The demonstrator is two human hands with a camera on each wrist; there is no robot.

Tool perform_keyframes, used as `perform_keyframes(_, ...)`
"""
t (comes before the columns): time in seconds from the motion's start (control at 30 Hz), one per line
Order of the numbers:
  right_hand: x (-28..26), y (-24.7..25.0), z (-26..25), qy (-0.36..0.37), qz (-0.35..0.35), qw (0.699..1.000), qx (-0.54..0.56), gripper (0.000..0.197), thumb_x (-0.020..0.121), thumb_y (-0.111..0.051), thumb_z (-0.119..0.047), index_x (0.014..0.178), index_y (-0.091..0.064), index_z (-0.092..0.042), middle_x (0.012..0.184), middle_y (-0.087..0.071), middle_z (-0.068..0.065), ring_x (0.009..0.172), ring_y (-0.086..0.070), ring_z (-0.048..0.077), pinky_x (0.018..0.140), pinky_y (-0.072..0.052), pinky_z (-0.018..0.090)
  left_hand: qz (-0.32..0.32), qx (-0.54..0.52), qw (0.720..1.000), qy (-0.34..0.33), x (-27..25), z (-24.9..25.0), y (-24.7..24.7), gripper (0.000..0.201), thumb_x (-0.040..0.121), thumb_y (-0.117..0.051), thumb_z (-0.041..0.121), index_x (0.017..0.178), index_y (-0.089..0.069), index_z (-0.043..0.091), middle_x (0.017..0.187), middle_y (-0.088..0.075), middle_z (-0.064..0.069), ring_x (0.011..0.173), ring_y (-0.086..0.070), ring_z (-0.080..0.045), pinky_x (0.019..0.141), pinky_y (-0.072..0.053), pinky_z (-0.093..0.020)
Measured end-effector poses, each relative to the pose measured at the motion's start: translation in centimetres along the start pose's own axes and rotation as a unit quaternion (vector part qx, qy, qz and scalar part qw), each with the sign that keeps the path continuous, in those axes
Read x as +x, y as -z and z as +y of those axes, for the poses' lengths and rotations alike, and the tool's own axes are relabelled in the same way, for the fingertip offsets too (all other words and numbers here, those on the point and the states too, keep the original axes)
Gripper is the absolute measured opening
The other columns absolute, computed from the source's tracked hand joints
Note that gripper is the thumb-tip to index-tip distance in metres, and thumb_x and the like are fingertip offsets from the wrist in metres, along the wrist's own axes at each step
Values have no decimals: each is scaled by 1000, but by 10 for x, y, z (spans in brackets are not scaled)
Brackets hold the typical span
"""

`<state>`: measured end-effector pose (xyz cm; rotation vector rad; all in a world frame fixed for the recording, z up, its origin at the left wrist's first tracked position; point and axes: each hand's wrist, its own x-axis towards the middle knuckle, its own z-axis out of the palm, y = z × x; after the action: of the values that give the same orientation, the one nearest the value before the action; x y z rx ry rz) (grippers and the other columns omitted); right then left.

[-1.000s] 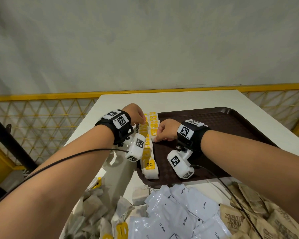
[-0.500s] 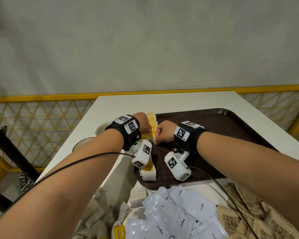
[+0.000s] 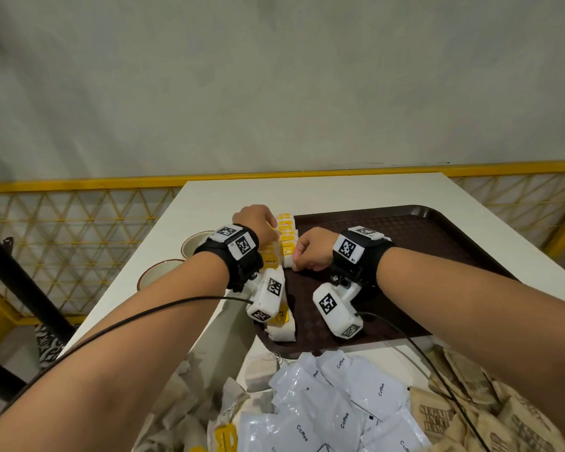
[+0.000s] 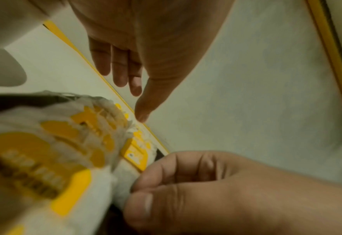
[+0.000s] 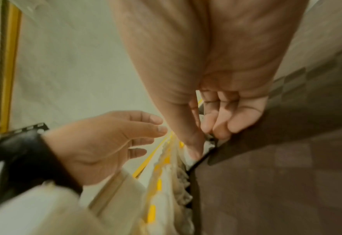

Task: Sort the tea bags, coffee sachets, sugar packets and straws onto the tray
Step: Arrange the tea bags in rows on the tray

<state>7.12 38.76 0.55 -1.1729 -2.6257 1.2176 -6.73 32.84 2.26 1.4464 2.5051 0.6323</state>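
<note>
A dark brown tray lies on the white table. Along its left edge runs a row of white tea bags with yellow tags, blurred close up in the left wrist view. My left hand hovers at the row's left side, fingers straight and relaxed, holding nothing. My right hand is at the row's right side, fingers curled; its thumb and forefinger pinch the edge of one tea bag. White coffee sachets, brown sugar packets and loose tea bags are piled near me.
Two cups stand on the table left of the tray. A yellow mesh railing surrounds the table, with a grey wall behind. Most of the tray's brown surface lies to the right of the row.
Both hands stay at the tea bag row; the left hand has shifted slightly along it. The head view has moved, bringing the two cups into sight.
</note>
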Motion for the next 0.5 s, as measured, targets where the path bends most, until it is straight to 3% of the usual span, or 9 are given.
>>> perform_keyframes(0.07,-1,4,-1,-21,6,998,60,12,81,-72,-11,73,-64,-12,67,-59,5,61,-54,15,55,-48,21,30,-95,995,13,-3,-5,3,15,82,-69,15,94,-63,21,115,-62,-5,110,-57,-22,90,-47,-32)
perform_keyframes(0.13,-3,6,-3,-38,40,989,140,10,87,-67,-11,78,-63,-9,67,-57,6,62,-54,15,58,-49,24,24,-173,984,24,-8,-7,5,24,87,-63,15,111,-63,15,124,-57,-9,115,-55,-24,91,-44,-31)
perform_keyframes(0.2,5,7,-1,-33,99,970,220,10,90,-59,-5,81,-61,-11,73,-56,6,67,-55,17,73,-53,33,-15,-222,974,42,-16,-5,5,27,95,-54,21,117,-60,8,123,-56,-10,116,-52,-26,94,-40,-30)
perform_keyframes(0.23,7,7,-3,-27,120,964,235,14,90,-56,-3,81,-59,-13,77,-57,5,74,-56,19,84,-53,38,-38,-239,969,52,-20,-3,3,24,98,-49,25,108,-61,8,115,-57,-10,114,-50,-26,94,-37,-30)
perform_keyframes(0.27,9,6,-5,-19,123,969,212,15,91,-54,-3,83,-59,-15,83,-58,5,83,-58,23,93,-51,40,-57,-258,962,72,-23,-2,2,27,100,-43,31,99,-60,9,110,-56,-11,111,-48,-25,95,-35,-30)
perform_keyframes(0.3,8,4,-6,-32,118,974,188,12,92,-52,-4,92,-62,-12,94,-60,8,95,-58,26,98,-47,39,-72,-278,953,95,-26,0,1,36,101,-38,38,103,-59,9,114,-54,-14,114,-47,-26,98,-33,-32)
perform_keyframes(0.37,1,-2,-17,-58,111,990,66,29,97,-47,-9,124,-57,-6,123,-54,17,118,-51,32,98,-38,32,-84,-298,942,133,-29,0,-2,61,100,-29,49,135,-44,1,142,-43,-19,131,-40,-31,110,-28,-38)
perform_keyframes(0.4,1,-5,-19,-55,114,992,30,36,98,-46,-9,133,-50,-5,131,-49,19,123,-47,34,97,-37,32,-85,-303,939,140,-29,-1,-3,68,100,-26,52,143,-35,0,148,-36,-19,136,-35,-32,113,-26,-40)
perform_keyframes(0.5,13,-13,-22,-91,83,990,75,38,96,-45,-8,131,-51,3,131,-52,24,123,-49,38,95,-43,37,-88,-330,929,146,-31,0,-7,73,99,-22,56,145,-29,0,151,-32,-19,138,-33,-31,114,-25,-40)
